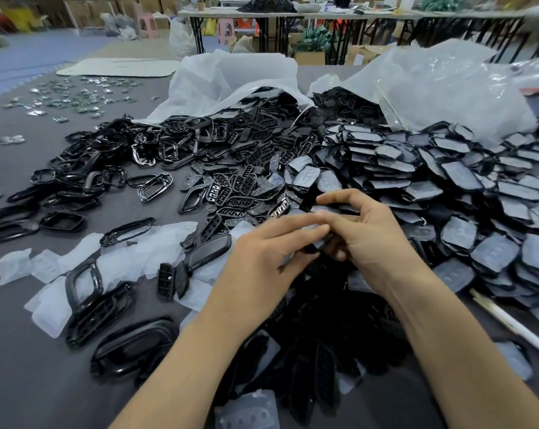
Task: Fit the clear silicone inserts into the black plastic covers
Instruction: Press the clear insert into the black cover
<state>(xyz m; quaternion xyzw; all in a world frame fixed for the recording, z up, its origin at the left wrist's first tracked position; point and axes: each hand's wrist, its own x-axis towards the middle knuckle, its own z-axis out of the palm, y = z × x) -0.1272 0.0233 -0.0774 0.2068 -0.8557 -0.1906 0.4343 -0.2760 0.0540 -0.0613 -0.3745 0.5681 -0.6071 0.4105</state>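
My left hand (262,258) and my right hand (364,236) meet at the middle of the table over one black plastic cover (319,243) with a clear silicone insert (314,226) on it. My left fingers lie straight across the insert and press it. My right hand grips the cover from the right, thumb and fingers curled around it. Most of the cover is hidden by my fingers. Loose clear inserts (45,298) lie at the left. A heap of covers with inserts in them (447,193) spreads to the right.
Piles of black frames (107,156) and slotted black parts (246,181) fill the table's middle, spilling from two open plastic bags (231,78). Small shiny metal pieces (76,94) lie far left. A white stick (515,326) lies at the right. More black parts sit under my forearms.
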